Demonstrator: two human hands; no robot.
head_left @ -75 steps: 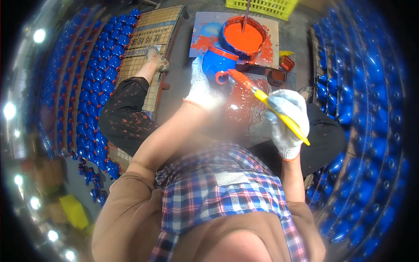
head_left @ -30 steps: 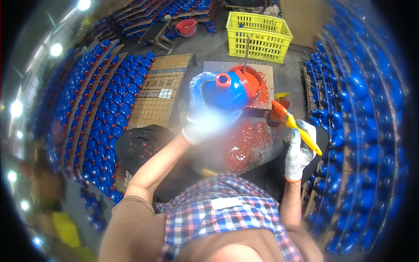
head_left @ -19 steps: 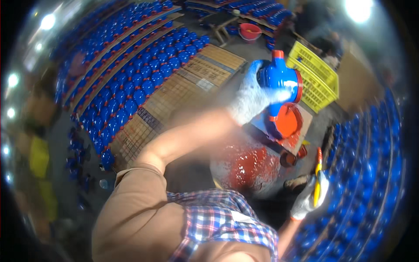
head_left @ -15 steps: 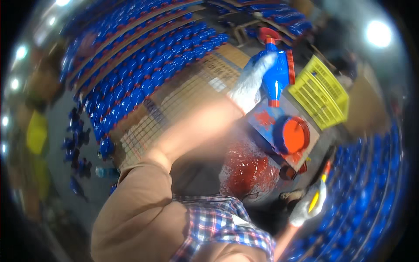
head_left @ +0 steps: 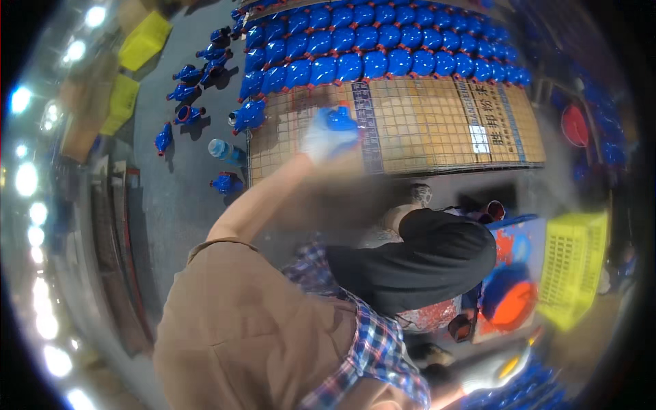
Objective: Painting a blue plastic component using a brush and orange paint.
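Observation:
Over the near part of a cardboard-covered wire rack (head_left: 403, 130), my gloved left hand (head_left: 321, 140) grips a blue pipe fitting (head_left: 342, 119) with red ends. Motion smears both the hand and the fitting. Rows of similar glossy blue fittings (head_left: 348, 67) stand just beyond it, and a single one (head_left: 249, 115) sits at the rack's left corner. Low on the right, my gloved right hand (head_left: 495, 374) is closed round a yellow-handled paintbrush (head_left: 509, 367). Near that hand is a tub (head_left: 486, 301) of orange-red paint on a paint-stained board (head_left: 523, 239).
Several blue fittings (head_left: 184, 92) and a pale blue bottle (head_left: 225, 152) are on the grey floor left of the rack. A yellow crate (head_left: 574, 270) stands beyond the paint board. More blue fittings (head_left: 526, 396) lie below my right hand. My bent knee (head_left: 444, 249) is between rack and tub.
The view has swung left toward the rack. My left hand has carried the fitting away from the paint board to above the rack. The paintbrush remains in my right hand.

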